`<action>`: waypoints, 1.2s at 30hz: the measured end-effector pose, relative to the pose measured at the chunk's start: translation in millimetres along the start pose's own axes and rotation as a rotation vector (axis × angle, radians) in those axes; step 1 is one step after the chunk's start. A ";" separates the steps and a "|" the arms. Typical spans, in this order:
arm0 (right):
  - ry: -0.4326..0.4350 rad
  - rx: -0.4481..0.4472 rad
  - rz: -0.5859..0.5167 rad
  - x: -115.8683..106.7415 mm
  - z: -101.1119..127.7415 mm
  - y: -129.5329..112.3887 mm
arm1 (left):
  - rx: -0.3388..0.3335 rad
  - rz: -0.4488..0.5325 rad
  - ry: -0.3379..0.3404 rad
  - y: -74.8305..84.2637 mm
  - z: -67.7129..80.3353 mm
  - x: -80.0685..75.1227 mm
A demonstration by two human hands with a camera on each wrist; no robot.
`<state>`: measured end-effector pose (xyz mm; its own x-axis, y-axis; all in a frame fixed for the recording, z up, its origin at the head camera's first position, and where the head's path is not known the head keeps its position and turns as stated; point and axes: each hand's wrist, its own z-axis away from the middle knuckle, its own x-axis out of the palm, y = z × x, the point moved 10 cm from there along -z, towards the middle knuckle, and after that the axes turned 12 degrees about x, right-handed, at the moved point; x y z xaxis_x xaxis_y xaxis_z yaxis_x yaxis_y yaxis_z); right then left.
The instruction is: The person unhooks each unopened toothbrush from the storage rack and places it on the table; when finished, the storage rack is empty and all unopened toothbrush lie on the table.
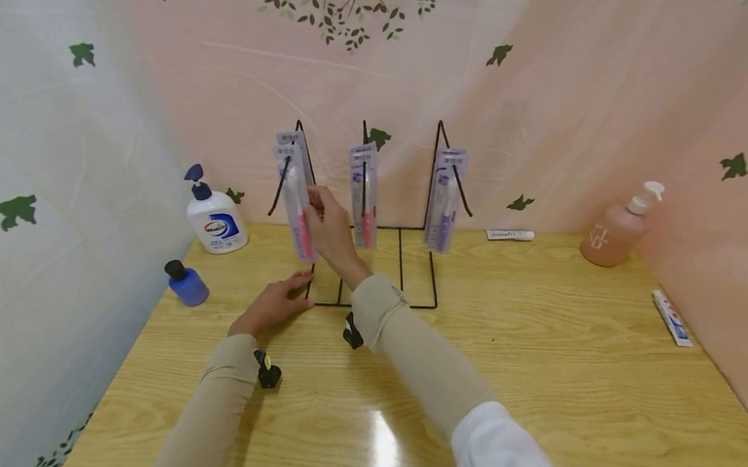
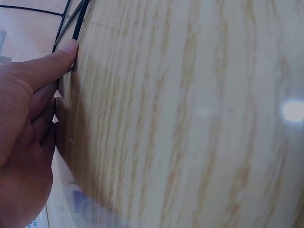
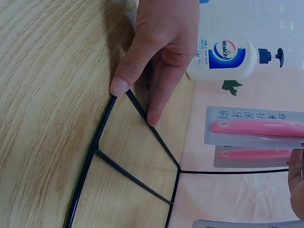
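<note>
A black wire display rack stands on the wooden table, its hooks carrying blister-packed toothbrushes. At the left hook, my right hand pinches the edge of the front pink toothbrush pack, which hangs tilted. Behind it hangs another pink toothbrush pack; only that hand's fingers enter the right wrist view. My left hand holds the front left corner of the rack's base, thumb on the front wire and fingers along the side wire. A pink pack hangs mid-rack, a purple pack on the right hook.
To the left stand a white pump bottle and a small blue bottle. A white tube lies by the back wall. On the right are a pink pump bottle and a toothpaste tube. Patterned curtains enclose the table.
</note>
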<state>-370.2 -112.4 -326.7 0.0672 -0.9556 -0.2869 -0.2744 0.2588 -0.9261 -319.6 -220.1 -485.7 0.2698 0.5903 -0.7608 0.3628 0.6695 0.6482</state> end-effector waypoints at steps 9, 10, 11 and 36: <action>-0.012 -0.022 0.020 -7.3 8.2 -5.8 | -0.012 0.007 -0.007 -0.1 2.4 0.3; -0.014 -0.024 0.023 -8.0 8.6 -6.0 | -0.013 0.010 -0.006 0.0 2.7 0.2; -0.017 -0.025 0.021 -8.5 9.0 -6.0 | -0.011 0.009 -0.005 0.2 2.8 0.3; -0.089 -0.077 -0.014 -32.0 34.9 -15.2 | 0.003 -0.005 -0.013 3.6 2.6 0.3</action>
<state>-334.6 -80.9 -311.9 0.1558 -0.9419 -0.2976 -0.3452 0.2304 -0.9098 -315.9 -218.7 -483.6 0.2792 0.5811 -0.7644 0.3667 0.6712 0.6442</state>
